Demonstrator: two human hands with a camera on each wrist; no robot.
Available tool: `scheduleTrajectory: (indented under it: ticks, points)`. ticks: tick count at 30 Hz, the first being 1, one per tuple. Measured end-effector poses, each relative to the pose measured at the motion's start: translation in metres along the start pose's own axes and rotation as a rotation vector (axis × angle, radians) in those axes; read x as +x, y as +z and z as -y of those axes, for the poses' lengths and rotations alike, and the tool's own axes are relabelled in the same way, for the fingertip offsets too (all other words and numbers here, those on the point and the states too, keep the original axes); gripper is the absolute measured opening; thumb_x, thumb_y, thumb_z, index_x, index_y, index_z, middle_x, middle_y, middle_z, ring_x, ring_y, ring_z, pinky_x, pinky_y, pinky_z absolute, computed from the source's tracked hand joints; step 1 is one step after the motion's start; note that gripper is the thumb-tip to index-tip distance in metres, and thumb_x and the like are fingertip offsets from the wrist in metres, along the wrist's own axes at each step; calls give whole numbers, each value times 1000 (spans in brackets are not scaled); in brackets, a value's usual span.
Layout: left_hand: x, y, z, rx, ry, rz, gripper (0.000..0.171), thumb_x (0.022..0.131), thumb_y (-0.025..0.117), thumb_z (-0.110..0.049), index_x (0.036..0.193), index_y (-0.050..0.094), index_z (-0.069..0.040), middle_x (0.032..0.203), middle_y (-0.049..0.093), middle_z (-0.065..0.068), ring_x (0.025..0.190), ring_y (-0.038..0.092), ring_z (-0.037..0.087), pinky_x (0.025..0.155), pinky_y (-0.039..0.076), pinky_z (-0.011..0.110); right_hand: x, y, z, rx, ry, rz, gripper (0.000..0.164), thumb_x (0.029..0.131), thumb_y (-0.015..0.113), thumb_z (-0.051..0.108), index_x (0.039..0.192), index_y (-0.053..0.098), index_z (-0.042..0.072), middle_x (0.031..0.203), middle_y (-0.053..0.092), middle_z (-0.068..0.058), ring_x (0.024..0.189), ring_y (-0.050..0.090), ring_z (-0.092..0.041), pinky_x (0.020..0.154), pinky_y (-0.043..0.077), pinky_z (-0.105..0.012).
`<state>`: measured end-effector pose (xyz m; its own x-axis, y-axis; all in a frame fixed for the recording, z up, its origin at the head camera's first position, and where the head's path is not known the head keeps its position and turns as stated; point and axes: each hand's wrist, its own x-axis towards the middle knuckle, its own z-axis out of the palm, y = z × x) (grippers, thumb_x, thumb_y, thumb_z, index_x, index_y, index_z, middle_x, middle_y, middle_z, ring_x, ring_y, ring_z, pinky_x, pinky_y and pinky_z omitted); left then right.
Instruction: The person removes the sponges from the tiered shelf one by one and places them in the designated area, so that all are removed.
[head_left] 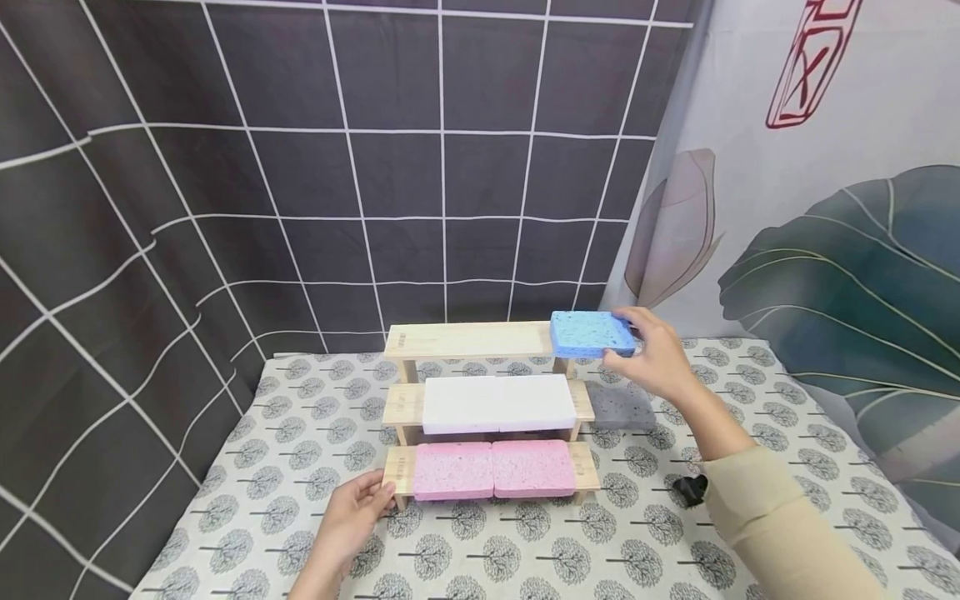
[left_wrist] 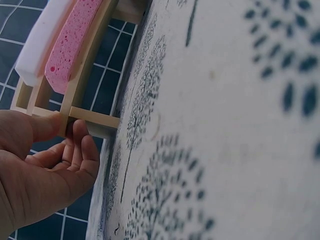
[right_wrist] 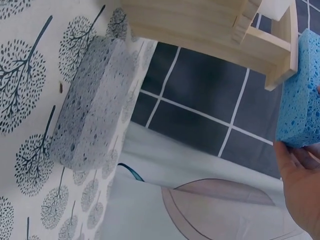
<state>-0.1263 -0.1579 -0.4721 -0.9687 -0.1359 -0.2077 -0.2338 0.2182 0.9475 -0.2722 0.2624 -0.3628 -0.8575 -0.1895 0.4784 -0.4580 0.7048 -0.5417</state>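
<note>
A three-step wooden rack (head_left: 468, 339) stands on the cloth. My right hand (head_left: 654, 353) grips a blue sponge (head_left: 591, 333) by its right side, at the right end of the top step. In the right wrist view the same blue sponge (right_wrist: 300, 95) overlaps the rack's end, with fingers (right_wrist: 300, 175) along its lower edge. My left hand (head_left: 351, 518) pinches the left end of the bottom step, thumb above and fingers curled beneath, as the left wrist view shows. Two pink sponges (head_left: 454, 472) lie side by side on that bottom step, and two white sponges (head_left: 461, 405) on the middle one.
Beside the rack on the right, a grey sponge (head_left: 619, 407) lies on the tree-patterned tablecloth (head_left: 292, 467). A small black object (head_left: 690, 490) sits nearer the right sleeve. Behind rises a dark grid-patterned curtain (head_left: 390, 175), with a leaf-printed curtain (head_left: 847, 275) at the right.
</note>
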Motion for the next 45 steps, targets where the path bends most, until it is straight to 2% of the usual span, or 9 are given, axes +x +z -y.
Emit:
scheduleTrajectory:
  ticks: [6, 22, 34, 37, 43, 45]
  points:
    - [0, 0, -2, -9, -4, 2, 43, 100, 60, -7, 133, 50, 18, 104, 66, 16, 91, 64, 20, 81, 59, 25, -3, -5, -4, 4, -10, -12, 66, 74, 74, 8, 135, 55, -7, 136, 55, -25, 112, 57, -43, 91, 51, -54]
    - [0, 1, -2, -8, -13, -2, 44, 99, 61, -8, 133, 50, 18, 103, 65, 15, 91, 64, 20, 79, 59, 24, -10, -15, -17, -6, -13, -51, 64, 73, 73, 6, 134, 57, -7, 132, 57, -25, 112, 57, -43, 90, 47, -47]
    - [0, 0, -1, -21, -16, 4, 45, 100, 60, -7, 134, 48, 19, 108, 65, 18, 92, 65, 20, 81, 59, 23, -14, -21, -26, -29, 18, -60, 66, 73, 74, 6, 135, 56, -6, 135, 56, -26, 115, 55, -43, 92, 46, -50]
    - [0, 0, -1, -20, -18, 6, 46, 100, 60, -7, 135, 47, 19, 110, 65, 18, 93, 65, 19, 82, 59, 23, -15, -22, -26, -25, 12, -71, 65, 73, 74, 6, 135, 57, -6, 134, 57, -25, 115, 55, -44, 92, 45, -44]
    - [0, 0, -1, -11, -19, 9, 45, 100, 60, -8, 135, 48, 19, 110, 66, 19, 93, 66, 19, 82, 59, 24, -17, -24, -30, -16, 12, -77, 64, 74, 75, 6, 135, 57, -6, 134, 57, -25, 114, 58, -44, 90, 39, -15]
    - [0, 0, -1, -7, -17, 9, 45, 100, 60, -8, 135, 48, 19, 109, 66, 19, 93, 66, 19, 82, 59, 24, -17, -25, -32, -18, 24, -75, 65, 74, 75, 6, 135, 56, -6, 134, 57, -25, 115, 58, -44, 89, 38, -10]
